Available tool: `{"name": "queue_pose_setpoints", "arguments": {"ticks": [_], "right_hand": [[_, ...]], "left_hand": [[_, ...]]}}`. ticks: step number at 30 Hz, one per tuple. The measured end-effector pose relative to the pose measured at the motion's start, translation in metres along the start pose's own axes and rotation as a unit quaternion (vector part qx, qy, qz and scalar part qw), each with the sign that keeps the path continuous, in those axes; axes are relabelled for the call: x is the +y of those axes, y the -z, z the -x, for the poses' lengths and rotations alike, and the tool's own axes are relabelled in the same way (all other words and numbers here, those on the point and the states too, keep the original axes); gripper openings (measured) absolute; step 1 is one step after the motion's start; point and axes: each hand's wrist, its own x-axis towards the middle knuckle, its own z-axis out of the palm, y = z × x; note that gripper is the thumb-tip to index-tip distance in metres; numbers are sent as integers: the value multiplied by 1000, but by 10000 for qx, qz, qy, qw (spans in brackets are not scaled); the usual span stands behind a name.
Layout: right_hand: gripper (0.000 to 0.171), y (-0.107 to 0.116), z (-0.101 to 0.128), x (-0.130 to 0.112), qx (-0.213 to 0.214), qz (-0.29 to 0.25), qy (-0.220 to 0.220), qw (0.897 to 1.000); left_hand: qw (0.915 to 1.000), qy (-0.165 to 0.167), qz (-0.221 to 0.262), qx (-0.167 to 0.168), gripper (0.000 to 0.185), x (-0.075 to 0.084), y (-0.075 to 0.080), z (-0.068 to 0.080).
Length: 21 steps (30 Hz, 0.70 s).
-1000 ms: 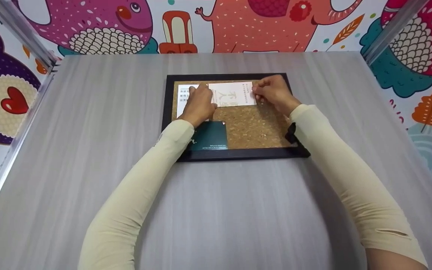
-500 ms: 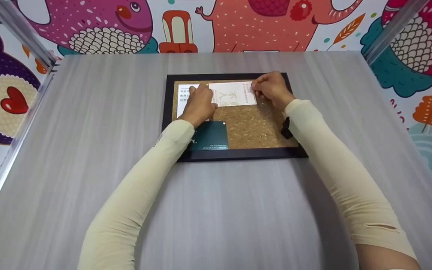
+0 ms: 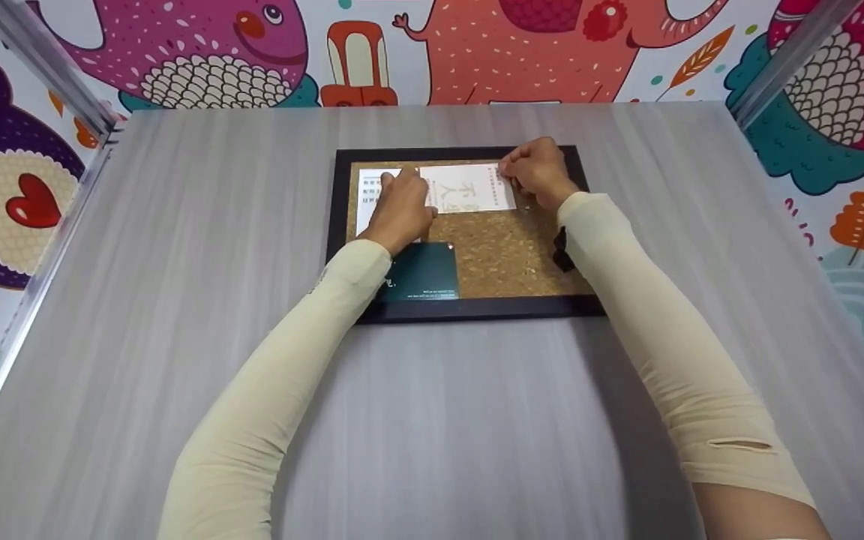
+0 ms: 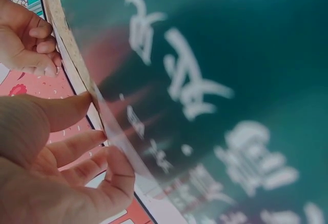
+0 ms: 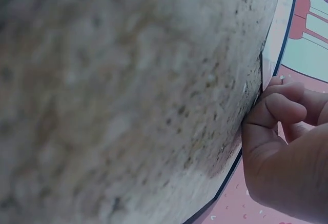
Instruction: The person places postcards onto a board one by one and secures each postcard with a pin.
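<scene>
In the head view, a framed cork board [image 3: 492,255] lies on the table. On its upper half lies a pale card [image 3: 469,187] with printed characters. My left hand [image 3: 402,208] rests its fingertips at that card's left end, thumb and index finger close together in the left wrist view. My right hand [image 3: 541,174] has bent fingers pinched together at the card's upper right corner. A tiny shiny object [image 5: 281,78] shows at those fingertips in the right wrist view; the rest of it is hidden. Below my left hand is a dark green card [image 3: 424,271], partly covered by the wrist.
A white card [image 3: 372,191] with dark text sits at the board's left, partly behind my left hand. The board's black frame [image 3: 477,308] lies on a grey wood-grain table [image 3: 432,420]. A wall with cartoon animals [image 3: 529,52] stands behind the table.
My right hand has moved up and slightly left, from the pale card's right edge to its upper right corner. The left hand and the cards have stayed in place.
</scene>
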Motion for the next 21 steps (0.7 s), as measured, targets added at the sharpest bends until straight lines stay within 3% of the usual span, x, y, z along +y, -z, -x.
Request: {"name": "queue_pose_setpoints", "arguments": {"ticks": [4, 11, 21], "right_hand": [[12, -2, -2, -1, 100, 144, -1, 9998], [12, -4, -5, -2, 132, 152, -192, 9996], [14, -2, -8, -3, 15, -119, -344, 9993]], "left_hand": [[10000, -90, -31, 9, 18, 0, 1, 0], [10000, 42, -33, -27, 18, 0, 0, 1], [9999, 108, 52, -22, 17, 3, 3, 2]]}}
